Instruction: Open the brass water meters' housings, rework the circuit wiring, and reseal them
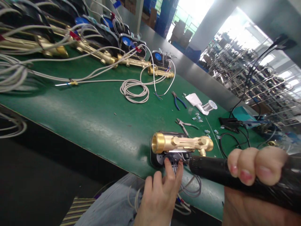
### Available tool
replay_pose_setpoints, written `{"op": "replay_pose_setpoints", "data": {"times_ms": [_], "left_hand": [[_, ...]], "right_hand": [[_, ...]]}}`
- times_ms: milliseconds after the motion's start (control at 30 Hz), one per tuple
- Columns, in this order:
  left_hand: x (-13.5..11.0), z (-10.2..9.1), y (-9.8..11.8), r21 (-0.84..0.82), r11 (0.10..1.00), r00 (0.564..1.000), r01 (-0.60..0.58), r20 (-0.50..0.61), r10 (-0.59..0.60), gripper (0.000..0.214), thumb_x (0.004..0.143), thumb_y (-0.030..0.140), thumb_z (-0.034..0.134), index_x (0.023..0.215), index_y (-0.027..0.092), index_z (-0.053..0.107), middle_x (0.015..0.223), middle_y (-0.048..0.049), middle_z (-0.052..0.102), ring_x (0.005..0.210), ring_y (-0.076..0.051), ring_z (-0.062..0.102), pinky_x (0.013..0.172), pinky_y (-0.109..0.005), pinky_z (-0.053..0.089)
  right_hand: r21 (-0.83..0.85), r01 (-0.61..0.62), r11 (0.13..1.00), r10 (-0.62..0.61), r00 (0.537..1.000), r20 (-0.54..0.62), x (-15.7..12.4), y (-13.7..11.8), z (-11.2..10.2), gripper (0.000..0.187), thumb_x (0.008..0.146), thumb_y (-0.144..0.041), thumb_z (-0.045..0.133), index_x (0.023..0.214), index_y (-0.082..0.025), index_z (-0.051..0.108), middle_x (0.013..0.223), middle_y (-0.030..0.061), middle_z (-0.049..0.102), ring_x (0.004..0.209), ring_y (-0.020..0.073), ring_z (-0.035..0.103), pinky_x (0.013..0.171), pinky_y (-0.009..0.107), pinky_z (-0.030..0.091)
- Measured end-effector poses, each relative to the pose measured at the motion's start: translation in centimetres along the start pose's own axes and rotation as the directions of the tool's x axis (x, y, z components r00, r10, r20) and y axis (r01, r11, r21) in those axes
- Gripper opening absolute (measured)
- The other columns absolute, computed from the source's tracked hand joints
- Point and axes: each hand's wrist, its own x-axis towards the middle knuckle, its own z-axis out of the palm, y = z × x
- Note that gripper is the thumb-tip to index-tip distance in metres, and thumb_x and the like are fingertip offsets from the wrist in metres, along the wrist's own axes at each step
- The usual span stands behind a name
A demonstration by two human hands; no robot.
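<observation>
A brass-bodied meter (181, 143) on a black housing lies near the front edge of the green bench (94, 116). My left hand (160, 194) rests at the housing's front side, fingertips pinched on thin wires there. My right hand (256, 171) is wrapped round the black handle of a soldering iron (211, 171), whose tip points at the wires by the left fingertips. Grey wires (190, 188) hang off the bench edge below the meter.
Several more brass meters (134, 61) with black and blue housings line the back left, trailing white cables (135, 89). Blue-handled pliers (177, 100), small cutters (185, 124), a solder spool (210, 106) and a black cord (235, 138) lie beyond the meter. Metal racks stand at right.
</observation>
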Motion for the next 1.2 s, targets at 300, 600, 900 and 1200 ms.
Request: {"op": "replay_pose_setpoints", "data": {"times_ms": [300, 600, 900, 1200], "left_hand": [[-0.1, 0.0, 0.2, -0.011, 1.0, 1.0, 0.02, 0.01, -0.02, 0.065, 0.081, 0.018, 0.058, 0.141, 0.028, 0.036, 0.131, -0.0105, 0.047, 0.078, -0.016, 0.052, 0.069, -0.032, 0.048], [-0.1, 0.1, 0.3, -0.015, 0.999, 1.0, 0.029, 0.004, -0.029, 0.065, 0.082, 0.02, 0.058, 0.142, 0.028, 0.034, 0.131, -0.0113, 0.046, 0.079, -0.018, 0.051, 0.068, -0.033, 0.048], [-0.2, 0.2, 0.1, -0.008, 1.0, 1.0, 0.01, -0.009, -0.01, 0.064, 0.082, 0.018, 0.058, 0.141, 0.027, 0.036, 0.13, -0.0126, 0.048, 0.077, -0.017, 0.052, 0.067, -0.032, 0.048], [-0.3, 0.2, -0.2, -0.001, 1.0, 0.999, -0.009, -0.031, 0.009, 0.059, 0.083, 0.021, 0.056, 0.139, 0.028, 0.039, 0.127, -0.0098, 0.052, 0.079, -0.018, 0.053, 0.07, -0.032, 0.048]], "right_hand": [[0.184, 0.03, 0.983, -0.014, 0.996, -0.091, 1.1, -0.2, 0.6, 0.022, 0.082, -0.031, 0.058, 0.102, -0.026, 0.051, 0.061, -0.0062, 0.043, 0.047, 0.0097, 0.038, 0.049, 0.027, 0.04], [0.137, 0.07, 0.988, -0.058, 0.994, -0.094, 1.0, -0.2, 1.3, 0.02, 0.085, -0.028, 0.054, 0.103, -0.023, 0.049, 0.06, -0.0062, 0.046, 0.047, 0.0094, 0.04, 0.049, 0.026, 0.039], [0.095, 0.02, 0.995, -0.014, 0.998, -0.065, 1.3, -0.7, 2.3, 0.022, 0.079, -0.022, 0.056, 0.098, -0.023, 0.045, 0.061, -0.0077, 0.05, 0.046, 0.0083, 0.045, 0.048, 0.026, 0.039], [0.143, 0.005, 0.99, -0.004, 1.0, -0.005, 2.1, 0.0, 3.2, 0.015, 0.079, -0.019, 0.054, 0.091, -0.023, 0.045, 0.055, -0.0089, 0.048, 0.042, 0.0061, 0.043, 0.043, 0.022, 0.038]]}}
